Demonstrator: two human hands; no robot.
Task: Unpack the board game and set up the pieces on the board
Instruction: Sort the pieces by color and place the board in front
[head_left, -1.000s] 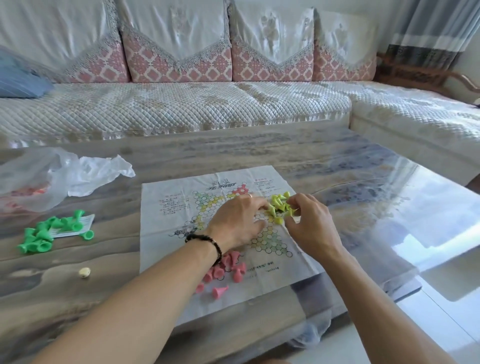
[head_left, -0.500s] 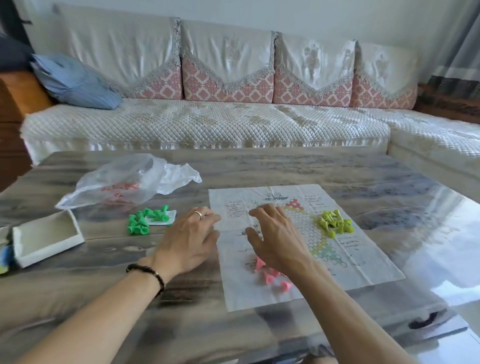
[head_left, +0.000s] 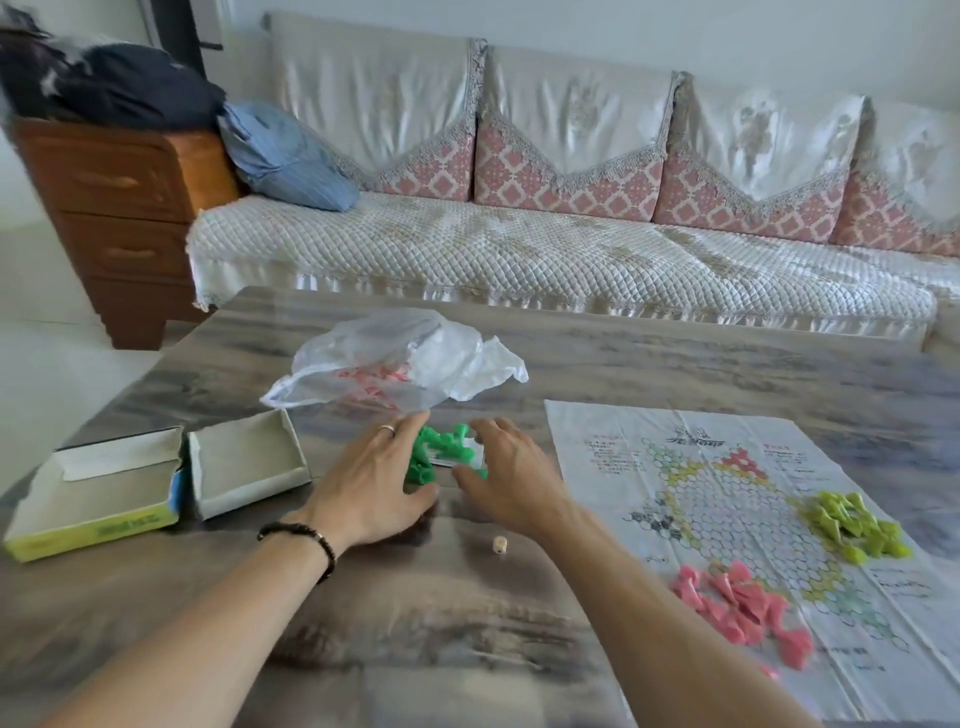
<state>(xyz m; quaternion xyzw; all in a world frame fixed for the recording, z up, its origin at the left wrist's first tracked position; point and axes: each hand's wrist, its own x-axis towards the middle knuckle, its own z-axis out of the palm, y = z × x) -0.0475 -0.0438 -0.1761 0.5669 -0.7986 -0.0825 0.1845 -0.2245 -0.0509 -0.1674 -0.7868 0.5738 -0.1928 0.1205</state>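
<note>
A paper game board (head_left: 623, 447) printed with a hexagon grid lies flat on the right of the table. A heap of yellow-green pieces (head_left: 852, 527) sits on its right side and a heap of pink pieces (head_left: 743, 605) near its front edge. Left of the board, a pile of green pieces (head_left: 441, 449) lies on a small card. My left hand (head_left: 374, 483) and my right hand (head_left: 506, 475) flank that pile, fingers spread and touching the pieces from both sides. A small pale die (head_left: 500, 544) rests on the table under my right wrist.
A crumpled clear plastic bag (head_left: 395, 364) lies behind the green pile. Two open halves of the game box (head_left: 104, 499) (head_left: 244, 467) stand at the left. The grey table (head_left: 415, 623) ends at a quilted sofa (head_left: 519, 249); a wooden cabinet (head_left: 119, 208) stands far left.
Both hands left the yellow-green pieces on the board and moved left across the table to the green pile. The view swung left, bringing the box halves into sight.
</note>
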